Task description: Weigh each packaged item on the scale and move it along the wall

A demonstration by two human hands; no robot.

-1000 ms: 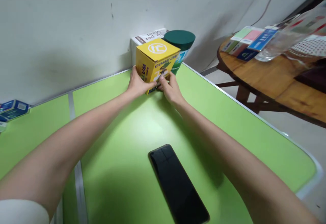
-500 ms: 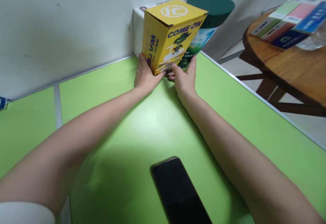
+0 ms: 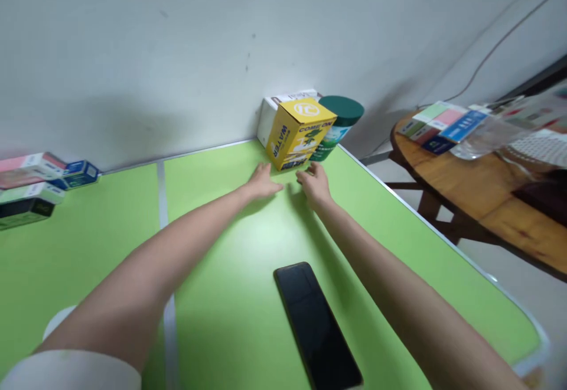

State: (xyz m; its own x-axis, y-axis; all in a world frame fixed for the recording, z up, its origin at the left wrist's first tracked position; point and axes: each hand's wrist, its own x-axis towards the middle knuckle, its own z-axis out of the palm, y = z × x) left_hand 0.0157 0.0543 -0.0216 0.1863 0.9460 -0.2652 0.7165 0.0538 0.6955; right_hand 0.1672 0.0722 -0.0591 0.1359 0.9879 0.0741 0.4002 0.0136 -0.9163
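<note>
A yellow box (image 3: 301,134) with "COME ON" and "WATER" printed on it stands upright at the far corner of the green table (image 3: 230,313). Just in front of its lower left corner is my left hand (image 3: 263,182), fingers apart and holding nothing. My right hand (image 3: 315,184) lies near the box's front right bottom edge, its fingers loosely curled and spread, with nothing in them. Behind the yellow box are a white box (image 3: 267,119) and a tub with a dark green lid (image 3: 342,109), both partly hidden by it.
A black phone (image 3: 316,325) lies face up between my forearms. At the far left sit pink, green and blue small boxes (image 3: 82,174). Right of the table, a wooden table (image 3: 509,201) carries more coloured boxes (image 3: 463,125) and clear plastic. A wall runs along the back.
Both hands have let go of the yellow box and drawn back slightly toward me. The box stays in the corner. The view has tilted up and widened, showing boxes at the left.
</note>
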